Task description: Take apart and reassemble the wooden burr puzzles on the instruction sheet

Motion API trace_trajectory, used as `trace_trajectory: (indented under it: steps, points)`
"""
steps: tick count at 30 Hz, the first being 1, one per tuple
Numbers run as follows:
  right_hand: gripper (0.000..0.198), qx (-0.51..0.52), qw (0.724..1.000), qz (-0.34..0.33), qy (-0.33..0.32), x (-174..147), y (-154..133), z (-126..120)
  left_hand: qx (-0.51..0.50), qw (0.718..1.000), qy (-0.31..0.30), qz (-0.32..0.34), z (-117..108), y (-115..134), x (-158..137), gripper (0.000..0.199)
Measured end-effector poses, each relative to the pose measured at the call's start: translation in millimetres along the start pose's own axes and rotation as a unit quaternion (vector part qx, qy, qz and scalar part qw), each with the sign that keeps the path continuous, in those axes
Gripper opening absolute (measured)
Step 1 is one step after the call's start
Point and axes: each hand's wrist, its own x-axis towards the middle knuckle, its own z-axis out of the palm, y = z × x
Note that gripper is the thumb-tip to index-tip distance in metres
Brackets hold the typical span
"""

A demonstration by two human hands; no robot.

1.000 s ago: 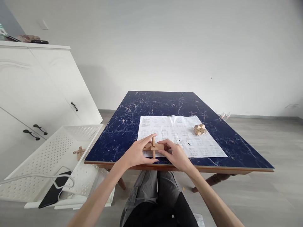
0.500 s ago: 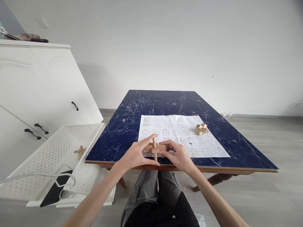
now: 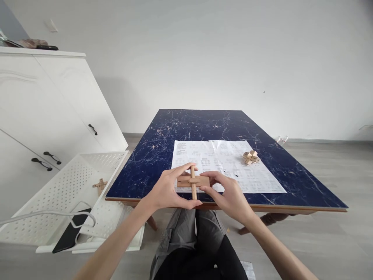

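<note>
A wooden interlocking puzzle (image 3: 184,181) made of a flat board, a crosspiece and an upright dowel is held between both hands above the table's front edge. My left hand (image 3: 166,189) grips the dowel by its ends, index finger at the top and thumb at the bottom. My right hand (image 3: 225,191) pinches the board's right end between thumb and fingers. Beneath the hands lies a white printed sheet (image 3: 198,149) with rows of small diagrams. A second wooden puzzle, a knobbly burr (image 3: 251,157), rests on the sheet's right side.
The blue marbled table (image 3: 201,124) stands against a white wall. To the left, a white perforated basket (image 3: 55,194) holds another wooden piece (image 3: 100,185), a black flat object (image 3: 71,231) and a white cable (image 3: 43,213). A white cabinet (image 3: 58,105) stands behind it.
The wooden puzzle has tilted so its crosspiece now shows nearly edge-on, and the board looks flatter toward me. Both hands keep their hold. The whole view has shifted slightly.
</note>
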Motion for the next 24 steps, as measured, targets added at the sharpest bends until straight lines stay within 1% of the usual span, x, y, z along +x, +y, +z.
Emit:
trace_trajectory:
  steps: [2,4,7,10,15,18,20,22,24]
  points:
    - [0.029,-0.029,0.999,-0.023,0.022,-4.4,-2.7,1.3,-0.009,1.000,0.002,-0.005,1.3,2.4,-2.1,0.089]
    - [0.031,-0.044,0.998,-0.029,0.035,-8.4,-4.2,1.7,-0.011,1.000,0.000,-0.010,3.1,4.2,-4.5,0.093]
    - [0.032,-0.042,0.998,-0.019,0.037,-11.5,-5.5,-0.5,-0.001,1.000,-0.006,-0.013,5.2,6.3,-6.8,0.098]
    - [0.030,-0.030,0.999,-0.009,0.033,-11.2,-6.6,-4.5,0.004,1.000,-0.016,-0.017,5.9,8.1,-6.3,0.098]
    - [0.025,0.042,0.999,0.011,0.025,-10.6,-8.8,-6.9,-0.007,0.999,-0.022,-0.030,8.8,5.8,-4.9,0.098]
    - [0.028,0.100,0.994,0.030,0.022,-10.9,-11.0,-6.1,-0.005,0.998,-0.010,-0.058,12.6,-1.3,-6.7,0.107]
    - [0.031,0.134,0.989,0.041,0.037,-8.8,-12.2,-7.4,0.001,0.997,0.003,-0.077,14.6,-6.8,-7.6,0.111]
    - [0.035,0.160,0.983,0.045,0.074,-4.1,-10.5,-11.2,0.003,0.996,0.015,-0.083,15.3,-10.9,-7.0,0.105]
    - [0.037,0.167,0.977,0.048,0.120,2.7,-3.1,-16.9,-0.001,0.996,0.029,-0.081,14.4,-12.8,-5.0,0.095]
